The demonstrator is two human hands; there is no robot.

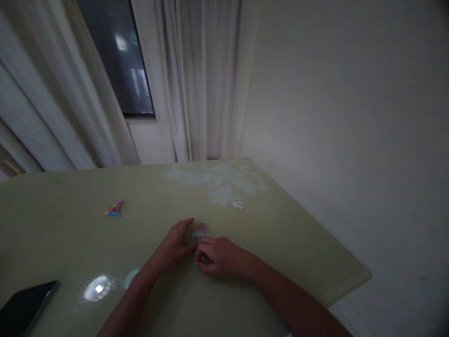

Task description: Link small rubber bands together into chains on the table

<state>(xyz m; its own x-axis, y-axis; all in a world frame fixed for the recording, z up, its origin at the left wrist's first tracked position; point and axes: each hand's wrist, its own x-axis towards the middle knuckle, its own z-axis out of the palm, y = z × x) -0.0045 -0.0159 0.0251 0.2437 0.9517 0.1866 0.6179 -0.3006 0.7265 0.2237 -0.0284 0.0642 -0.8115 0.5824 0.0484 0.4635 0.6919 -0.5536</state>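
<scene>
My left hand (175, 245) and my right hand (217, 256) meet near the middle of a pale green table (70, 243). Between their fingertips lies a small clear packet (197, 231) with pale coloured bits inside; both hands touch it. The picture is dim and blurred, so I cannot make out the grip or the packet's contents. My right hand's fingers are curled toward the packet.
A little pile of bright coloured pieces (114, 209) lies to the left. A small white scrap (237, 205) sits farther back. A dark phone (24, 306) rests at the near left corner. The table's right edge drops off beside a plain wall; curtains (196, 79) and a window stand behind.
</scene>
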